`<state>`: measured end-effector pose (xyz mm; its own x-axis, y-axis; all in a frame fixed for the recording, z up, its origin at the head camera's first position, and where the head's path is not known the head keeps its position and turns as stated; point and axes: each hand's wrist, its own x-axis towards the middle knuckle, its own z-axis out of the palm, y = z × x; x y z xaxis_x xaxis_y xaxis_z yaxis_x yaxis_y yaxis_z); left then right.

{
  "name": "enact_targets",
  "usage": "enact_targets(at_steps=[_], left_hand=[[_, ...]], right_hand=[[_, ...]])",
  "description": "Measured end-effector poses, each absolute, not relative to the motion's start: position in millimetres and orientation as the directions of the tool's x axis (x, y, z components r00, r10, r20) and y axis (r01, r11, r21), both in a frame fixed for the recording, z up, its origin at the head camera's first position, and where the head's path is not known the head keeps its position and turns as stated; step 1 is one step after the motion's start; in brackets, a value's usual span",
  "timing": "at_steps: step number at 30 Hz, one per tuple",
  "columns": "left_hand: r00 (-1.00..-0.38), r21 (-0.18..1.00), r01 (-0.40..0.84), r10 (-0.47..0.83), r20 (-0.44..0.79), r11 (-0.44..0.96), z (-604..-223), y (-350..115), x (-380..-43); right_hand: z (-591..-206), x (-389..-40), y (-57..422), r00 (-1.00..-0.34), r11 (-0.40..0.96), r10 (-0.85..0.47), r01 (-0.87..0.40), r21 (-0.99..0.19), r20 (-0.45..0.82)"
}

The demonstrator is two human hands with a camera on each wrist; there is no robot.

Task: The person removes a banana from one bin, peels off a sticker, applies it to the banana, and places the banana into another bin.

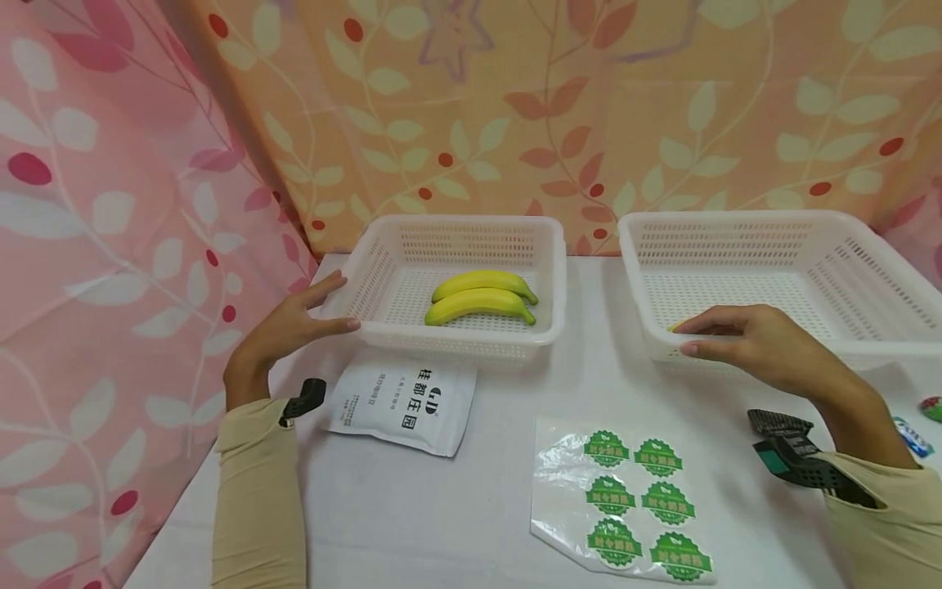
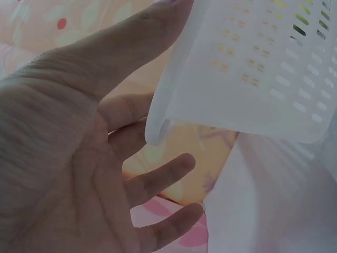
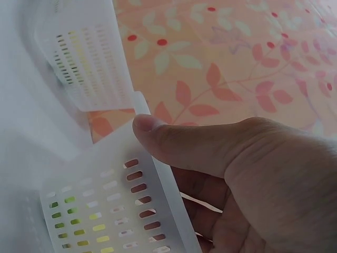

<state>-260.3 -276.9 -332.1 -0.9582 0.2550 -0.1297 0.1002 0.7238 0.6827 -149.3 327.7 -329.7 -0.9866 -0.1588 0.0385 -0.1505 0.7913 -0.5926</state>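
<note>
Two yellow bananas (image 1: 482,304) lie side by side in the left white plastic basket (image 1: 555,278). My left hand (image 1: 283,331) is at that basket's left end, fingers spread and fairly straight, thumb at the rim. My right hand (image 1: 765,348) holds the front rim of the right white basket (image 1: 640,294) near its left corner. Its thumb (image 3: 150,126) lies on the outside of the rim and its fingers reach over to the inside. A bit of a yellow thing (image 1: 675,325) shows beside these fingers; yellow and green show through the slots, but most of it is hidden.
A white pouch (image 1: 405,401) with dark print lies before the left basket. A clear sheet (image 1: 559,491) with several green round stickers lies at front centre. A black packet (image 1: 780,425), a blue-white wrapper (image 1: 912,436) and a red-green item (image 1: 933,406) lie at the right.
</note>
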Motion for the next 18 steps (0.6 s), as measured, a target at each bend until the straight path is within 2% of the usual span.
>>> enact_targets(at_steps=[8, 18], left_hand=[[-0.959, 0.685, 0.082, 0.244, -0.143, 0.724, -333.0, -278.5, -263.0], [-0.959, 0.685, 0.047, 0.225, -0.173, 0.727, -334.5, -277.4, -261.7]], right_hand=[[-324.8, -148.4, 324.0, -0.987, 0.797, -0.156, -0.141, -0.587, 0.027], [-309.6, -161.9, 282.8, -0.976, 0.763, -0.183, -0.217, -0.609, 0.119]])
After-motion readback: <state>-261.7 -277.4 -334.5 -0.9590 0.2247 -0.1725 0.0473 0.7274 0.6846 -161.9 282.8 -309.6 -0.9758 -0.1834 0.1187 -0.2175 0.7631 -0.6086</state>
